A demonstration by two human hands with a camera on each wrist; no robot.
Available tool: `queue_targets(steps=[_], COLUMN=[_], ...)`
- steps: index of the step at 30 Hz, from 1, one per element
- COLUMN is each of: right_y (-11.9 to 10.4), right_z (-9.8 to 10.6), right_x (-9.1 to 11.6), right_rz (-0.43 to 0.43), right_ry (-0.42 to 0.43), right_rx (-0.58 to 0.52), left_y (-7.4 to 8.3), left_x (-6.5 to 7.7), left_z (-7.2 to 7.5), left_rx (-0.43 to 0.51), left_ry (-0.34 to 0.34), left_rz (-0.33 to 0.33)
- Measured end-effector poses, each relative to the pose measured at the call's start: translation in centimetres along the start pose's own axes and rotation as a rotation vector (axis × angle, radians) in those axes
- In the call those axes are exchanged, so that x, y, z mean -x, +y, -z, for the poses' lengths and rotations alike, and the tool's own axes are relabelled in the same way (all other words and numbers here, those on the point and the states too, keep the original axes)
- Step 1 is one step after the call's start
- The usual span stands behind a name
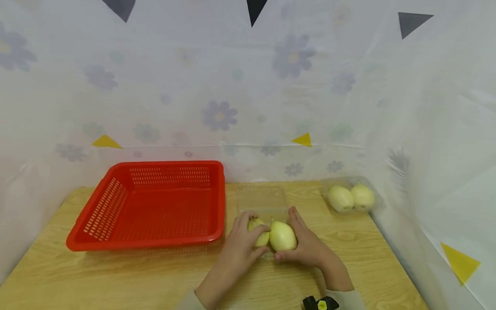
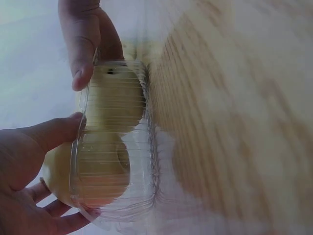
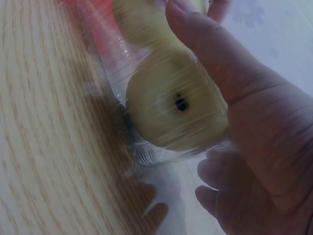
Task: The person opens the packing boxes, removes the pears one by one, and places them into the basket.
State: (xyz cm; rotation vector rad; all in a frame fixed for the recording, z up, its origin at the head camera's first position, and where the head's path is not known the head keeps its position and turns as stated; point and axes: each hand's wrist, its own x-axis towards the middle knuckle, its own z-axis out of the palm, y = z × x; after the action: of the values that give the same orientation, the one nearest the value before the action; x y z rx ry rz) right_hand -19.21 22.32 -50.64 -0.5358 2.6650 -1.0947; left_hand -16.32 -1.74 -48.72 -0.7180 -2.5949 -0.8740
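Note:
Two yellow pears sit side by side in a clear plastic clamshell box (image 2: 144, 166), whose lid (image 1: 261, 197) lies folded back on the table. My left hand (image 1: 241, 242) has its fingers curled over the left pear (image 1: 262, 239). In the left wrist view its thumb is at the box's rim and its fingers reach around the pear's far side. The right pear (image 1: 283, 237) is held by my right hand (image 1: 310, 244), thumb at the near end and fingers along its right side. Seen from the right wrist, a dark spot marks this pear's end behind the ribbed plastic wall.
A red plastic basket (image 1: 221, 206) with slotted walls stands left of the hands. At the back right, near the table's edge, is another clear box (image 1: 324, 185) with two pale pears (image 1: 341, 199). Patterned sheeting (image 1: 252, 86) hangs behind the wooden table (image 1: 128, 275) and along its right side.

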Motion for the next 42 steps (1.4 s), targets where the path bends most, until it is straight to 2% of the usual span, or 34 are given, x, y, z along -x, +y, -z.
queue_targets(steps=[8, 17, 25, 38, 42], right_y=[0.1, -0.4, -0.3, -0.4, -0.2], right_z=[0.0, 0.1, 0.1, 0.1, 0.1], right_x=[0.0, -0.1, -0.1, -0.1, -0.1], right_rz=[-0.009, 0.018, 0.021, 0.006, 0.007], right_ry=[-0.007, 0.015, 0.020, 0.007, 0.004], right_rx=[-0.003, 0.028, 0.030, 0.011, 0.002], left_y=[0.1, -0.1, 0.3, 1.3, 1.6], left_x=[0.0, -0.2, -0.3, -0.3, -0.3], left_z=[0.3, 0.4, 1.0, 2.9, 3.6], left_rx=[0.029, -0.006, -0.002, -0.001, -0.004], left_ry=[-0.027, 0.039, 0.077, 0.091, 0.115], left_rz=[0.042, -0.016, -0.029, 0.003, -0.001])
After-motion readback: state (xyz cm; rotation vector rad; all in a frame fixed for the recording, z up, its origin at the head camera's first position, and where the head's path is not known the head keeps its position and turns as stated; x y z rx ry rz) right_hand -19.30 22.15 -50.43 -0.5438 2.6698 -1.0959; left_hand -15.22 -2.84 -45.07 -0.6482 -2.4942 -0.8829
